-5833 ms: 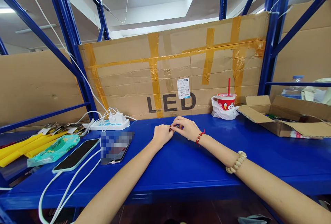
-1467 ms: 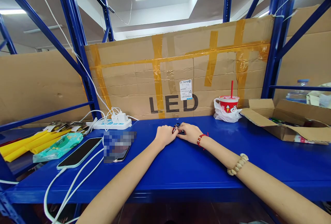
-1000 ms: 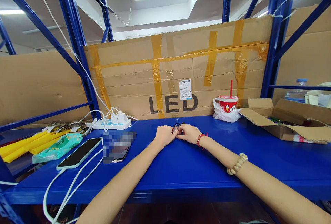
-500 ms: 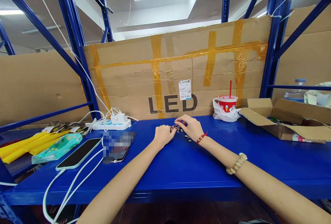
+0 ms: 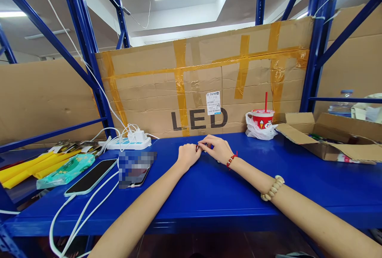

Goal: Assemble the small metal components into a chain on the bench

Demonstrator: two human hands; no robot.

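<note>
Your left hand (image 5: 187, 155) is curled into a loose fist on the blue bench (image 5: 209, 194), knuckles up, fingertips pinched on the left end of a small dark and red piece (image 5: 197, 148). Your right hand (image 5: 217, 148) meets it from the right, thumb and forefinger closed on the same piece, the other fingers bent over it; what the piece is cannot be told, as it is mostly hidden between the fingertips. The piece sits at the middle of the bench, far from you, just in front of the cardboard sheet (image 5: 203, 87) marked LED. Both forearms stretch forward and converge, wrists resting low on the bench; the right carries a red bracelet (image 5: 230, 160) and a pale bead one (image 5: 272, 188).

To the left lie a phone (image 5: 91, 177) on a white cable and a power strip (image 5: 129, 142). To the far right stand a red cup (image 5: 262, 118) and an open box (image 5: 328, 138).
</note>
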